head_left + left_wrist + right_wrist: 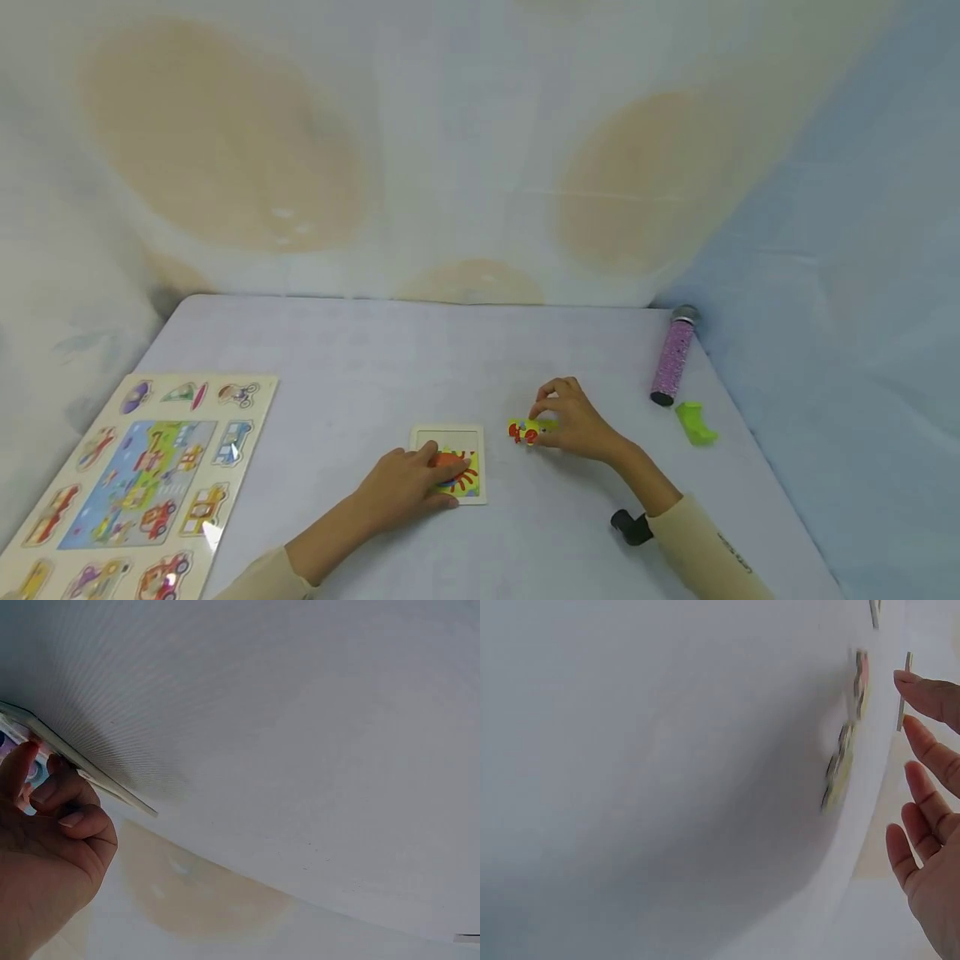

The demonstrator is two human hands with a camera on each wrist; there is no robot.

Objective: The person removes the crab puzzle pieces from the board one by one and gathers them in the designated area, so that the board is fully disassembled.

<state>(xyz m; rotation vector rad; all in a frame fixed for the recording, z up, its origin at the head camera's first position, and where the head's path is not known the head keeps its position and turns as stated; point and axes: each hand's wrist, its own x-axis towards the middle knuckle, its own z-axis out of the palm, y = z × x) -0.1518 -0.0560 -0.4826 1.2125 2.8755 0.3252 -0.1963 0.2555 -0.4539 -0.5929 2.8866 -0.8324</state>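
Observation:
A small square puzzle tray [447, 432] with a pale frame lies near the middle of the table. Its lower part shows an orange-red figure with red legs on yellow-green [471, 482]; the upper part is bare white. My left hand [408, 485] rests over the tray with its index finger straight on the picture. To the right, my right hand [573, 423] pinches a thin puzzle piece [901, 705] between thumb and index finger, seen edge-on in the right wrist view. Below that hand, small red, yellow and green puzzle pieces [517, 431] lie on the table, partly covered by it.
At the left lies a large picture puzzle board [251, 408] with vehicle pieces. A pink glittery microphone [672, 358] lies at the back right, with a bright green curved object [695, 423] in front of it. A black object [632, 527] sits by the right sleeve.

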